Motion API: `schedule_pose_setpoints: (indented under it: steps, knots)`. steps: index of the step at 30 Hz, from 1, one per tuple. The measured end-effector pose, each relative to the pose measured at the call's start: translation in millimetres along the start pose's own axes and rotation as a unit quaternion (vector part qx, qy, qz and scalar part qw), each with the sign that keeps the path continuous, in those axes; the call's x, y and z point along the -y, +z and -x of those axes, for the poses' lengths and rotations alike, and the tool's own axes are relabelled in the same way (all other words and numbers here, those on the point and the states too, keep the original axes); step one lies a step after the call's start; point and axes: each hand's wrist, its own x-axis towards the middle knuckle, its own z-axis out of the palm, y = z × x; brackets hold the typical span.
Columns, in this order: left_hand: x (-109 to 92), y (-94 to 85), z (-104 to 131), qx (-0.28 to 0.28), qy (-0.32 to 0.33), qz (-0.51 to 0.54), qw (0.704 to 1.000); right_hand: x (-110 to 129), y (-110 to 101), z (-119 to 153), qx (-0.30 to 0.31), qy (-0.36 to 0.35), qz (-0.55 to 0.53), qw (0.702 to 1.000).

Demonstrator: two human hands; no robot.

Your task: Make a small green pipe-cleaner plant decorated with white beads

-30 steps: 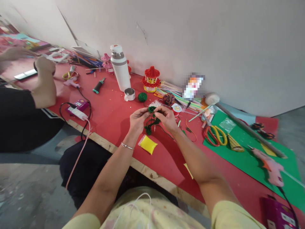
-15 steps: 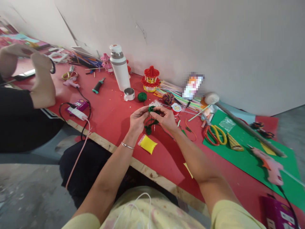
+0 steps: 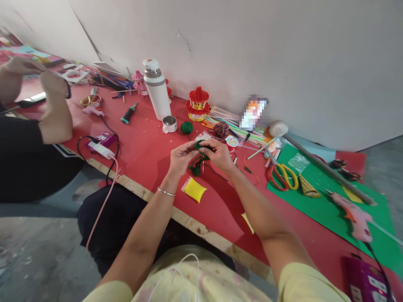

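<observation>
Both hands are pinched on a dark green yarn piece (image 3: pixel 195 169), whose lower part dangles beneath the fingers. My left hand (image 3: pixel 182 157) grips its upper left side. From the right, my right hand (image 3: pixel 220 156) closes on the same piece, fingertips nearly meeting the left ones. A thin, shiny needle-like sliver (image 3: pixel 203 167) points down below the right fingers; how it is held is hidden. Just beyond the hands lies a green yarn ball (image 3: pixel 187 127). A yellow packet (image 3: pixel 194 190) rests on the red tabletop (image 3: pixel 138 144) nearer my body.
A white thermos (image 3: pixel 158 96) and metal cup (image 3: pixel 170 123) stand behind, left of a red-yellow pavilion model (image 3: pixel 198 105). Rightward lie scissors (image 3: pixel 287 176), a mallet (image 3: pixel 327 167) and a pink glue gun (image 3: pixel 354 216). Another person's arm (image 3: pixel 56 109) rests at far left.
My fingers have shifted very slightly on the green yarn piece, and its hanging part has swung a little. The whole view has drifted slightly left.
</observation>
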Motion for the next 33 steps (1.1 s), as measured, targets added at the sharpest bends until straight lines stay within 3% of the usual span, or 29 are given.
schedule_pose_setpoints:
  steps: [10,15,24,29,33]
  knots:
    - [-2,-3.9,-2,0.009,-0.010,0.000,1.000,2,-8,-1,0.053,0.000,-0.013,0.998]
    - [1,-1.8,0,-0.025,-0.012,0.035,0.999,3,-5,1,0.022,0.011,-0.033,0.999]
    - [5,0.9,1,-0.025,-0.060,0.148,0.987,-1,0,0,0.015,0.052,-0.062,0.997]
    - [5,0.5,1,-0.026,-0.076,0.155,0.985,-2,1,0,0.005,0.010,-0.066,0.998]
    - [3,0.1,1,-0.020,-0.099,0.159,0.982,7,-2,-1,0.040,-0.032,-0.011,0.999]
